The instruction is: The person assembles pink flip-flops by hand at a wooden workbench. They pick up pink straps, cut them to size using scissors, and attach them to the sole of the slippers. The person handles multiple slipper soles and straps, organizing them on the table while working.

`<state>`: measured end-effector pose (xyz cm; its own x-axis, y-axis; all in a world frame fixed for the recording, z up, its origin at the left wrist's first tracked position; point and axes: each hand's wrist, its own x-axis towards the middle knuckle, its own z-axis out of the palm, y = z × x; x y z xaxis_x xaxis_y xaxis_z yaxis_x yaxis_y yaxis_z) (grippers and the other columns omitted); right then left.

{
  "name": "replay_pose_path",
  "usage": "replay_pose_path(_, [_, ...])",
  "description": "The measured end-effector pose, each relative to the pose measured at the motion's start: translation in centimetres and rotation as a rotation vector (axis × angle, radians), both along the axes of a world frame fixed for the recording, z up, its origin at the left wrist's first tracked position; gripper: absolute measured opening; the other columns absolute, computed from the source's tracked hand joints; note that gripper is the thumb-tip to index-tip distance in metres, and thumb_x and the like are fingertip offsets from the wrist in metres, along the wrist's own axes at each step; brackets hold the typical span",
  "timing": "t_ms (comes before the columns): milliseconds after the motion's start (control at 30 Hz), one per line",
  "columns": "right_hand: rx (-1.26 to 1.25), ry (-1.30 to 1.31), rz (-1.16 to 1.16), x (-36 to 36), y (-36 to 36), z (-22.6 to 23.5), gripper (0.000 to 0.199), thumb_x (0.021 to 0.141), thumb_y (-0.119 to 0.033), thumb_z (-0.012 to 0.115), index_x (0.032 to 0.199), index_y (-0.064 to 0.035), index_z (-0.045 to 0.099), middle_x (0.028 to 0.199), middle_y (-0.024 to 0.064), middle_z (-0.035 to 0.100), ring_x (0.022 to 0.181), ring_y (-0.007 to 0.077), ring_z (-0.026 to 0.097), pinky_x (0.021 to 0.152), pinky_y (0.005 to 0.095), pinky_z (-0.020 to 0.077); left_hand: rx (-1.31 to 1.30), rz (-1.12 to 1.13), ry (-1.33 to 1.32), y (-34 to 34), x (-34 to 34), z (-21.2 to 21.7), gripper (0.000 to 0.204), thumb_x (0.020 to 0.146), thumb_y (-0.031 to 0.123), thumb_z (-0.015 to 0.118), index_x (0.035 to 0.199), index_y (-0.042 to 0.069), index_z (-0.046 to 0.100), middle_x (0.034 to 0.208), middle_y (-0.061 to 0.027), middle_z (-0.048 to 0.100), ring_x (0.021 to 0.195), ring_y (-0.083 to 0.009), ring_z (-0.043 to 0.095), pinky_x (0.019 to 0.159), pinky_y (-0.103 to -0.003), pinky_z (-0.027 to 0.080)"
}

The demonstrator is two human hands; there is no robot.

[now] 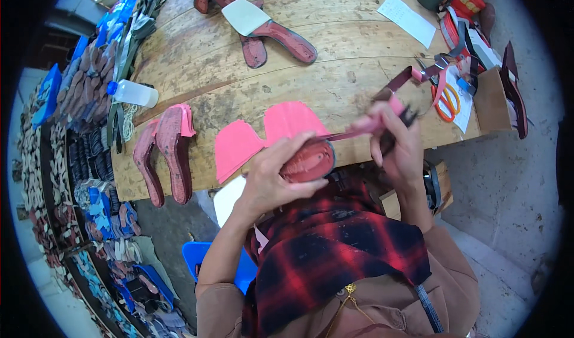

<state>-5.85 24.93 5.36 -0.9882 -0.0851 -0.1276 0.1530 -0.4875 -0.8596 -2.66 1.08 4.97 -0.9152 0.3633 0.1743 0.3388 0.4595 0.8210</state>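
My left hand (263, 179) is closed around a reddish shoe sole (311, 161) with a dark rim, at the table's near edge. A narrow dark strip (344, 136), pink in places, stretches from the sole's edge to my right hand (400, 138). The fingers of my right hand pinch it, slightly blurred. A small dark thing at those fingers is too blurred to make out. Beyond the sole, two rounded pink pieces (293, 120) lie side by side on the table. The strip's loose length (397, 82) curls on toward the right end of the table.
Two reddish soles (173, 150) with pink flaps lie left, near a white bottle (136, 93) with a blue cap. Stacked soles (278, 36) lie at the far side. Orange-handled scissors (448, 102) and a cardboard box (495, 102) are right. Shelves of soles (57, 176) stand left.
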Motion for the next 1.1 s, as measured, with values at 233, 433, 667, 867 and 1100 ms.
replay_pose_path(233, [-0.016, 0.123, -0.146, 2.8, -2.3, -0.5, 0.022, 0.096, -0.018, 0.055, 0.099, 0.0035, 0.061, 0.089, 0.0211, 0.070, 0.049, 0.0135, 0.059, 0.037, 0.0222, 0.0413, 0.128, 0.167, 0.057, 2.2, -3.8, -1.1, 0.074, 0.061, 0.013, 0.086, 0.128, 0.002, 0.057, 0.106, -0.0112, 0.067, 0.097, -0.0183, 0.065, 0.085, -0.030, 0.051])
replay_pose_path(433, [0.368, 0.106, -0.260, -6.7, -0.2, -3.7, 0.033, 0.094, -0.030, 0.061, 0.086, 0.0017, 0.066, 0.069, 0.0049, 0.065, 0.044, 0.0082, 0.050, 0.043, 0.0224, 0.0352, 0.663, 0.020, -0.686, 4.8, -3.1, -4.2, 0.080, 0.070, 0.013, 0.080, 0.140, 0.000, 0.045, 0.108, -0.0064, 0.061, 0.090, -0.0134, 0.060, 0.079, -0.026, 0.049])
replay_pose_path(667, [0.606, 0.028, -0.118, 0.3, 0.7, -2.6, 0.019, 0.089, -0.020, 0.069, 0.093, -0.0017, 0.068, 0.064, -0.0033, 0.053, 0.058, 0.0028, 0.047, 0.051, 0.0222, 0.0359, 0.987, 0.008, -1.102, 4.8, -1.6, -5.6, 0.077, 0.078, 0.010, 0.071, 0.146, 0.003, 0.037, 0.083, 0.0058, 0.051, 0.059, -0.0030, 0.040, 0.051, -0.019, 0.034])
replay_pose_path(867, [0.652, 0.227, 0.102, 1.1, -1.4, -2.9, 0.019, 0.082, -0.015, 0.075, 0.095, -0.0018, 0.068, 0.065, -0.0046, 0.052, 0.058, 0.0026, 0.044, 0.051, 0.0208, 0.0331, 0.943, -0.062, -1.043, 5.7, -0.6, -5.8, 0.055, 0.080, 0.014, 0.071, 0.130, 0.005, 0.051, 0.082, 0.0059, 0.051, 0.058, -0.0020, 0.041, 0.051, -0.019, 0.034])
replay_pose_path(1100, [0.255, 0.040, 0.284, 1.3, -1.1, -4.5, 0.017, 0.093, -0.008, 0.061, 0.106, -0.0009, 0.068, 0.080, -0.0008, 0.061, 0.063, 0.0040, 0.051, 0.060, 0.0218, 0.0456, 1.125, -0.066, -1.194, 5.5, 0.6, -6.5, 0.038, 0.082, 0.022, 0.070, 0.113, 0.007, 0.055, 0.079, 0.0038, 0.051, 0.057, -0.0026, 0.042, 0.050, -0.017, 0.034])
